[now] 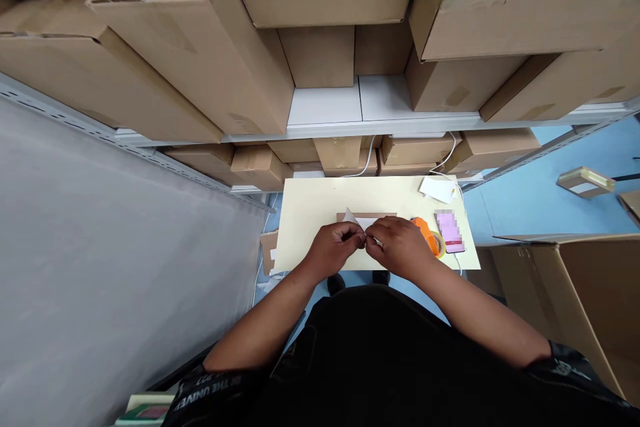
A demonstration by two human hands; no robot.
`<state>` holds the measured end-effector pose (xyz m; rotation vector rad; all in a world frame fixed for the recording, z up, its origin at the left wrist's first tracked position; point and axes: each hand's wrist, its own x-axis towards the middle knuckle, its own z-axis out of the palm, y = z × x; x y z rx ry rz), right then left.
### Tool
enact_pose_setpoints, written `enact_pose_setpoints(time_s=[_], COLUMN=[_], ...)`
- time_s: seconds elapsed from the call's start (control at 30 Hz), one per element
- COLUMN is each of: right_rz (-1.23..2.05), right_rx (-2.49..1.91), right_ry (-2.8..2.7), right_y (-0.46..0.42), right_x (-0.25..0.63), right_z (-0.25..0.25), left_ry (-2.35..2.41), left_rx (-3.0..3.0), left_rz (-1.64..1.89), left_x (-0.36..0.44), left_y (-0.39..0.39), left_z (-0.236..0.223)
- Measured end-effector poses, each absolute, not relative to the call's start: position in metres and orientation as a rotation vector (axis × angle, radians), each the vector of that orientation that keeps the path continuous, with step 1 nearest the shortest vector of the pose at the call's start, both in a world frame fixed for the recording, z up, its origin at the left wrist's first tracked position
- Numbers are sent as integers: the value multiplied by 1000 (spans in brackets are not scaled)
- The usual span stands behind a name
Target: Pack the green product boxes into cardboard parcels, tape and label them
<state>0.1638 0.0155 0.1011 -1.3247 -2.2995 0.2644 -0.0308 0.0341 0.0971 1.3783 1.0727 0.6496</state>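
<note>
My left hand (336,248) and my right hand (397,245) meet over the middle of a small pale yellow table (310,213). Both are closed in a pinch on a white sheet of paper (356,220), one corner of which stands up just behind my fingers. Under the paper lies a flat brown cardboard piece (385,215). An orange tape dispenser (429,235) with a yellowish roll sits right beside my right hand.
A phone (450,231) on a white cable lies at the table's right, a white card (439,188) behind it. Shelves stacked with cardboard boxes (200,47) rise behind the table. A grey wall (100,247) is at left, an open carton (575,293) at right on blue floor.
</note>
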Motion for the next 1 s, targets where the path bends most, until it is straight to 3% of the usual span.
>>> enact_pose_setpoints(time_s=[0.43,0.63,0.8,0.9,1.0], right_rz=[375,775,1252,1647,1762], right_rx=[-1267,-1319,-1457,-1342,-1221], right_ry=[-2080,-1753,-1248,-964,-826], right_y=[10,3,9,9,6], right_x=[161,162,167,166,166], right_z=[99,106,80,67,67], left_ry=[1004,899,814,813,859], left_rx=[1269,1050,807,741,757], left_rz=[737,780,937,979,1008], left_x=[-30,-29,-33,-35,-36], left_y=[27,21,20,22,22], left_z=[96,101,106,108,106])
